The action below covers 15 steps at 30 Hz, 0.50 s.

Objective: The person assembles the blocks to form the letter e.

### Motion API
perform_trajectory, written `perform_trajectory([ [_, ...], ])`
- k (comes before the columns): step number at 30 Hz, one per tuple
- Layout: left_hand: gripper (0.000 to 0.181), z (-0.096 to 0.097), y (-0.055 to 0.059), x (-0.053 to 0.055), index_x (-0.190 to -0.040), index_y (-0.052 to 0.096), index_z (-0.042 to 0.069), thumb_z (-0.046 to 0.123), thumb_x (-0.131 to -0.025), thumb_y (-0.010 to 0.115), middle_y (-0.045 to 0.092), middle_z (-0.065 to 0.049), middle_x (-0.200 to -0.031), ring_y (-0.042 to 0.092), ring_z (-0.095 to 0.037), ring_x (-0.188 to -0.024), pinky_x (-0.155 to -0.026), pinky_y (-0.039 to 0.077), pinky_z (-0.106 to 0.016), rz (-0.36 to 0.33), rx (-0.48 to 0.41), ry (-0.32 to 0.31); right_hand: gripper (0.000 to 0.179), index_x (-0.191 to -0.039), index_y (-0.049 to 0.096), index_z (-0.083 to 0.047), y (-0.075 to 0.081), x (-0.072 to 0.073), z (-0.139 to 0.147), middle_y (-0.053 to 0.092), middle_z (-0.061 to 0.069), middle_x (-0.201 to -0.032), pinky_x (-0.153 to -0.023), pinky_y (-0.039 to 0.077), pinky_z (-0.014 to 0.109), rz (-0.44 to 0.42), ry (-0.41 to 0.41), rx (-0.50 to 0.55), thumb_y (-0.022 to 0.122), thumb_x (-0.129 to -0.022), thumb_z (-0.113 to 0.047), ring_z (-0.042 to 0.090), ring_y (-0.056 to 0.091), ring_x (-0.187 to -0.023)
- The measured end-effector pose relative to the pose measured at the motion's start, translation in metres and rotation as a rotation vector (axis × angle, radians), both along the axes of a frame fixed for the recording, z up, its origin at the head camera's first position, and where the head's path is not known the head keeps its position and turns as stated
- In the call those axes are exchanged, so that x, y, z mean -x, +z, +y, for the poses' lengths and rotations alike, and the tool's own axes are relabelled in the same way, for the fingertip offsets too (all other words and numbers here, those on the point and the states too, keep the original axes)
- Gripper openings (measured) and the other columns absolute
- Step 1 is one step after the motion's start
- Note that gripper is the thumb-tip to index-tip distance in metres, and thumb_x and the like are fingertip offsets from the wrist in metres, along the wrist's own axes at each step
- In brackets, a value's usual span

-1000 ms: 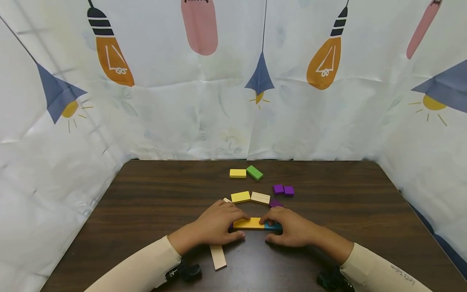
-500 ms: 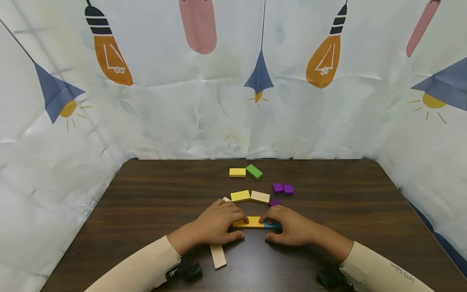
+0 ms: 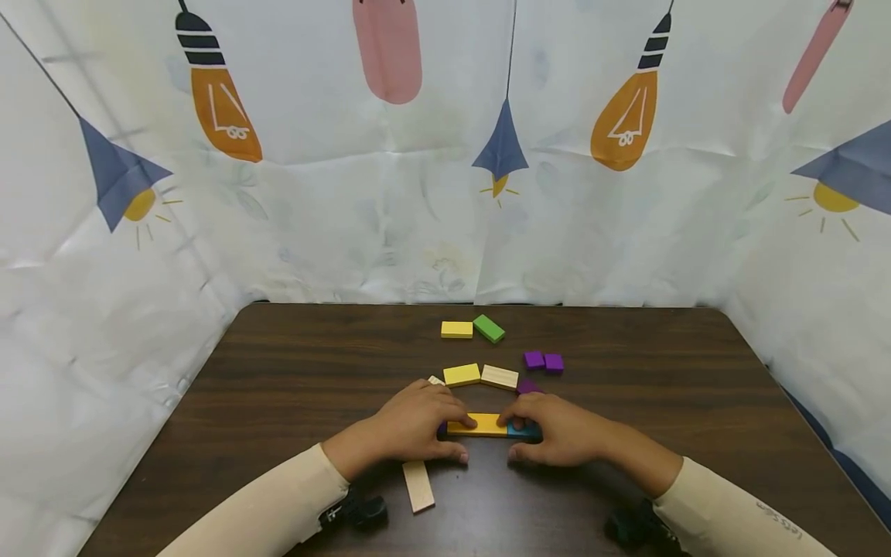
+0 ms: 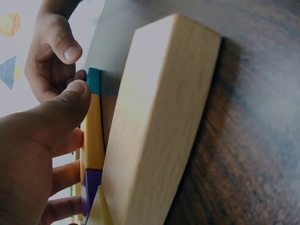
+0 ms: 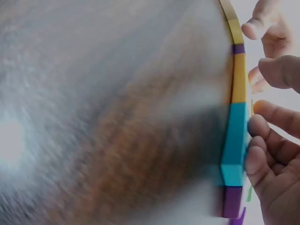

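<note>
A curved row of wooden blocks runs under my hands, with an orange block (image 3: 480,425) in the middle and a teal block (image 3: 524,432) at its right. My left hand (image 3: 418,424) lies over the row's left part. Its fingers stretch along the far side, the index tip at the orange block and the thumb apart on the near side. Beneath that hand is a purple block (image 4: 90,190). My right hand (image 3: 565,430) touches the far side of the teal block with loosely bent fingertips. A pale wood block (image 4: 154,126) extends toward me from under the left hand.
Beyond my hands, a yellow block (image 3: 462,375), a pale block (image 3: 499,377) and a partly hidden purple block (image 3: 528,386) form an arc. Two small purple blocks (image 3: 544,362) sit behind it. Farther back lie another yellow block (image 3: 456,330) and a green block (image 3: 489,329).
</note>
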<state>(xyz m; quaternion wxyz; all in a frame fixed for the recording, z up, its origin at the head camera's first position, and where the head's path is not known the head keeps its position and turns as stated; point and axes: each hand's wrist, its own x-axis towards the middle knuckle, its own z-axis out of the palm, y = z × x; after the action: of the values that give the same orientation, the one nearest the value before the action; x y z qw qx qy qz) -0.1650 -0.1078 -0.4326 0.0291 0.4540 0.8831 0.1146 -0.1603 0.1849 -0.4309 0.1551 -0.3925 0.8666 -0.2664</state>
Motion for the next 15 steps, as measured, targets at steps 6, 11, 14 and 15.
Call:
perform_trajectory([
  [6,0.044,0.000,0.000,0.000,-0.120,0.076,0.030,0.060,-0.089,0.071,0.068,0.015,-0.123,0.059,-0.012,-0.119,-0.099,0.044,-0.044,0.012,0.000,-0.003,0.041,-0.130,0.066,-0.016,0.016,0.004,0.003,0.063,-0.009,-0.114,-0.085,0.053,0.032,0.019,0.001,0.003,0.071,-0.097,-0.039,0.008,0.058,-0.098],
  [11,0.044,0.000,0.000,0.000,-0.121,0.075,0.030,0.061,-0.089,0.071,0.068,0.015,-0.122,0.059,-0.011,-0.118,-0.099,0.044,-0.044,0.010,0.007,0.007,0.043,-0.130,0.066,-0.010,0.030,0.018,0.005,0.067,-0.004,-0.111,-0.083,0.054,0.036,0.057,-0.052,0.017,0.071,-0.098,-0.037,0.014,0.061,-0.095],
  [14,0.044,0.000,-0.001,0.000,-0.122,0.075,0.032,0.061,-0.089,0.071,0.068,0.017,-0.123,0.058,-0.010,-0.119,-0.100,0.044,-0.042,-0.002,0.022,0.017,0.043,-0.130,0.066,-0.006,0.036,0.031,0.004,0.068,-0.001,-0.109,-0.083,0.054,0.039,0.089,-0.085,0.015,0.071,-0.098,-0.034,0.018,0.064,-0.095],
  [15,0.045,0.000,-0.001,0.000,-0.122,0.075,0.032,0.062,-0.089,0.070,0.067,0.017,-0.123,0.058,-0.010,-0.120,-0.101,0.043,-0.042,-0.005,0.026,0.019,0.043,-0.130,0.066,-0.005,0.038,0.036,0.003,0.068,0.000,-0.109,-0.083,0.055,0.039,0.101,-0.097,0.009,0.071,-0.097,-0.033,0.020,0.064,-0.095],
])
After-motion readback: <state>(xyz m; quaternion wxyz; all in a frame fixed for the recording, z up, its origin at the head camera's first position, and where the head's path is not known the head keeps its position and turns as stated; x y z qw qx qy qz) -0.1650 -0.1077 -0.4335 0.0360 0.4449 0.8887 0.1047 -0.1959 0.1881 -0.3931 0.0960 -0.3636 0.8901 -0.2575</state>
